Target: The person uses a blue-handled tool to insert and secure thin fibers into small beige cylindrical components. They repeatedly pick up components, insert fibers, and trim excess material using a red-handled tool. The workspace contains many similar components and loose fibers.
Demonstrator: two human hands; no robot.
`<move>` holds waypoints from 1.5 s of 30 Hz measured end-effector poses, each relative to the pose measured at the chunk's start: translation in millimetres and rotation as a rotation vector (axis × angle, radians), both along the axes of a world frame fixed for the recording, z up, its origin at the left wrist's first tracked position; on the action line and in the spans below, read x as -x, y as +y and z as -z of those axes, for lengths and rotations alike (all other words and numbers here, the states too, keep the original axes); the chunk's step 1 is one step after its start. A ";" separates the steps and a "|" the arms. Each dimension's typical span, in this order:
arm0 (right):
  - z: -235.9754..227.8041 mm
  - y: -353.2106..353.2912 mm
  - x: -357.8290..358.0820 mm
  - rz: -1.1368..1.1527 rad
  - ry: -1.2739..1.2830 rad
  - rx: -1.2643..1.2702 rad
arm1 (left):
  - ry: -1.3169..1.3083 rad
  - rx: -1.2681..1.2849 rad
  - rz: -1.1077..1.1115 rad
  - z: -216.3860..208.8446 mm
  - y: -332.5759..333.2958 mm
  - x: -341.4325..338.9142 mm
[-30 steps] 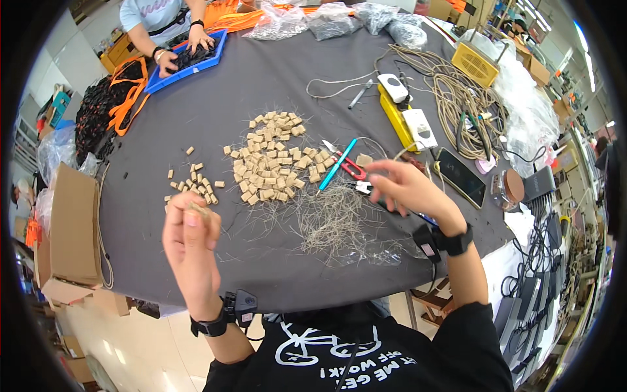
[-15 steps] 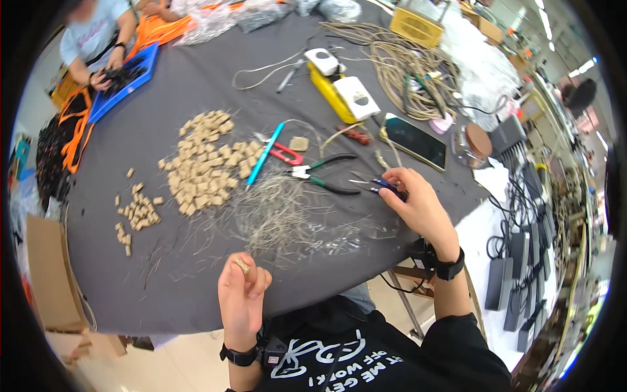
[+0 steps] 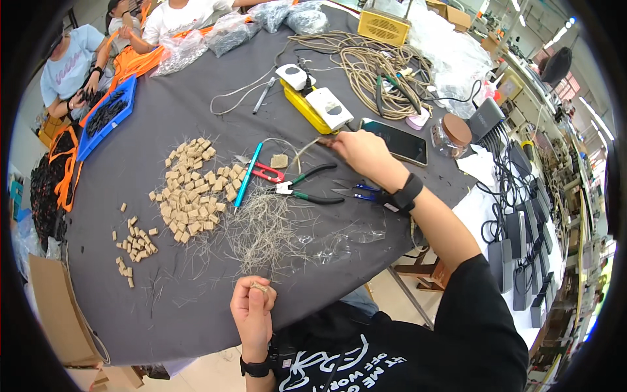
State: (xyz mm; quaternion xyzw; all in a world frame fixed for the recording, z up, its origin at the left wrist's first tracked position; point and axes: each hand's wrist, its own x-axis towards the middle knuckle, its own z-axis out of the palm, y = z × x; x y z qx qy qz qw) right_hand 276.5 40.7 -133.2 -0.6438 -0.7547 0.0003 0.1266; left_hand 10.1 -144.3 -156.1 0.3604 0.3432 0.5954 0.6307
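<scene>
Near the front table edge, my left hand [image 3: 251, 313] is closed, pinching a small beige block [image 3: 260, 286] between thumb and fingers. My right hand [image 3: 366, 155] reaches across the table beside the phone [image 3: 396, 141], its fingers bent down at the end of a beige cord [image 3: 305, 149]. A reddish-brown bit shows at those fingertips, mostly covered by the hand. Blue-handled snips [image 3: 366, 192] lie loose below my right wrist. Green-handled pliers [image 3: 317, 197], red-handled snips [image 3: 266, 172], a light-blue pen [image 3: 248, 175] and a square beige piece [image 3: 279, 161] lie nearby.
A large pile of beige blocks [image 3: 192, 196] and a smaller one [image 3: 138, 243] sit left of thin wire offcuts [image 3: 264, 228]. A yellow power strip [image 3: 304, 108], coiled cable [image 3: 366, 68] and a jar [image 3: 450, 136] stand beyond. People work far left by a blue tray [image 3: 132, 98].
My right hand has let go of the blue-handled snips and moved up and left to the beige cord. My left hand has turned and closed more tightly around the block. The view has shifted.
</scene>
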 end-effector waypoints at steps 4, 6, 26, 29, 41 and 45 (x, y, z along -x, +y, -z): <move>-0.6 -9.8 3.6 -0.004 -0.146 -0.056 | 0.043 0.013 0.011 -0.9 1.6 -2.8; -4.7 -10.9 1.2 0.009 -0.124 -0.026 | 0.085 0.011 0.030 -1.2 1.5 -2.5; -14.3 -145.0 81.6 -0.125 1.494 0.124 | -0.155 0.155 -0.065 -9.3 20.2 -24.5; -15.2 -144.9 102.0 -0.100 1.610 0.118 | -0.127 0.127 -0.077 -8.3 19.1 -23.4; -1.4 -146.2 140.9 -0.503 1.938 -0.057 | -0.293 0.081 -0.028 -11.0 9.8 -10.2; -7.4 -146.6 141.0 -0.566 1.824 -0.126 | -0.274 0.077 -0.001 -15.0 4.6 -10.3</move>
